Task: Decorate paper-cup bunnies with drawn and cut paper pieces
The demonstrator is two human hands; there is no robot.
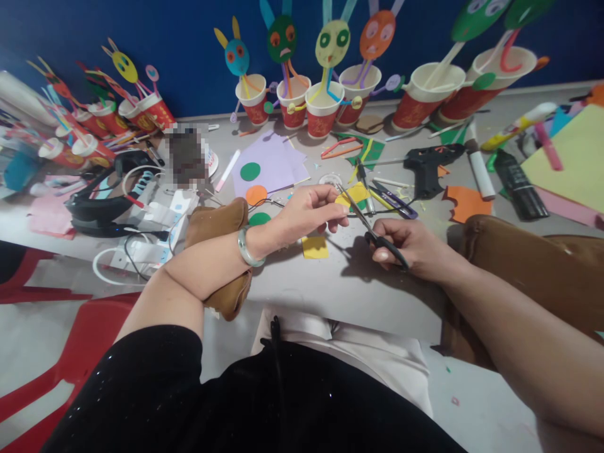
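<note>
With thumb and fingers closed, my left hand [314,214] pinches a small piece of yellow paper [357,191] above the table. My right hand [406,244] is wrapped round the black handles of a pair of scissors [362,219]. The scissor blades point up and left, and overlap the yellow paper close to my left fingertips. Whether they touch it, I cannot tell. Below my left hand lies a yellow paper square [315,247]. Green [250,171] and orange [257,195] paper circles are beside lilac paper sheets [278,157].
Red and white paper cups [322,116] with paper-faced figures line the back. A black glue gun [427,167], a black marker [521,185] and orange paper scraps [467,202] lie to the right. Leftward are a power strip [177,217], cables and a black headset [94,207]. Brown cushions [542,270] flank the workspace.
</note>
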